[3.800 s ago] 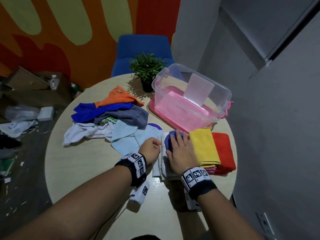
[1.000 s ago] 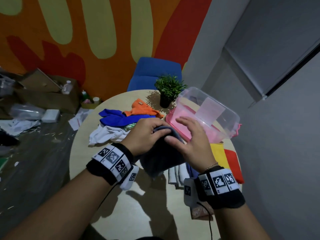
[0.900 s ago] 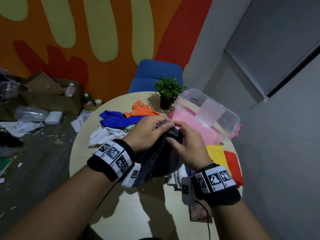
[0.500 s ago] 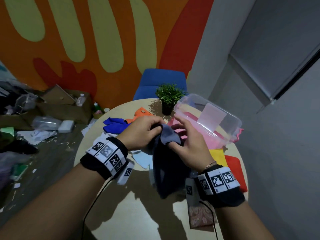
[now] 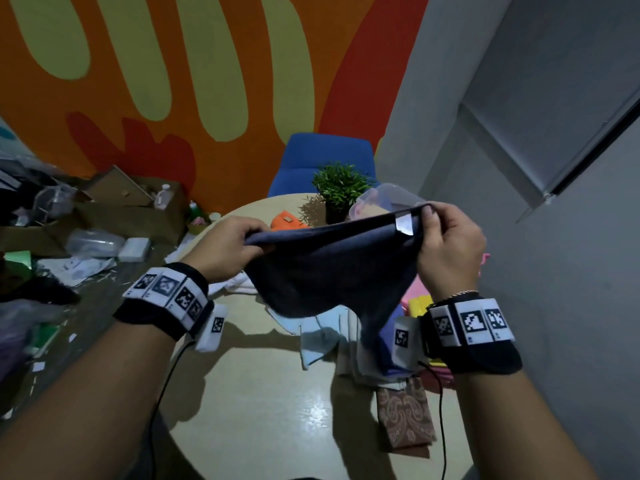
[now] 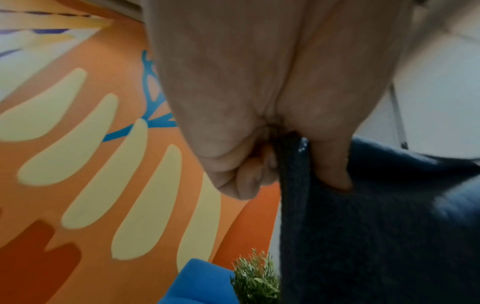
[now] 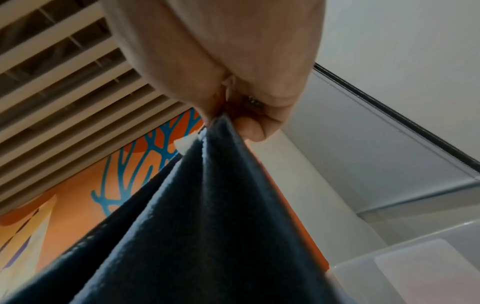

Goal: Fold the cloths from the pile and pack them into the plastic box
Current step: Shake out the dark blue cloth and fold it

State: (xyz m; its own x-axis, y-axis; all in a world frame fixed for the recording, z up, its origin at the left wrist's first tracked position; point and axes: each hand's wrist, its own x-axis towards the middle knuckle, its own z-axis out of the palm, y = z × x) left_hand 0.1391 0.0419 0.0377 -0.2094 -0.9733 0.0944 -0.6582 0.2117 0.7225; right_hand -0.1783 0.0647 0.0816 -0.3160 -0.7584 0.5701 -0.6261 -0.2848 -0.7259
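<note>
The dark grey cloth (image 5: 332, 271) hangs in the air above the round table (image 5: 263, 403), stretched by its top edge between both hands and sagging in the middle, its lower part drooping toward the folded pieces beneath. The left hand (image 5: 225, 247) pinches one top corner: in the left wrist view the thumb and curled fingers (image 6: 249, 174) are closed on the cloth's edge, the fabric running down from between them. The right hand (image 5: 450, 251) pinches the opposite top corner, fingers clamped together on the hem just beside a small white label (image 5: 403, 225) — the right wrist view shows the cloth fanning downward in folds from that pinch. Directly behind the right hand's fingers stands the clear plastic box (image 5: 384, 199), largely hidden by the raised cloth; what it contains cannot be determined. Beyond the left hand's fingertips an orange cloth (image 5: 287, 221) lies on the table, and below that hand a white cloth (image 5: 239, 284) shows at the cloth's edge. Under the hanging cloth lie a pale blue cloth (image 5: 322, 337) and pale folded pieces; beneath the right wrist a yellow folded cloth (image 5: 417, 304) is partly visible. Nearer the person than the right wrist, a brown patterned item (image 5: 405, 420) lies flat on the table. A potted plant (image 5: 341, 188) stands between the two sets of fingers at the far table edge, with a blue chair (image 5: 325, 157) behind it — both in front of an orange patterned wall (image 5: 173, 81).
</note>
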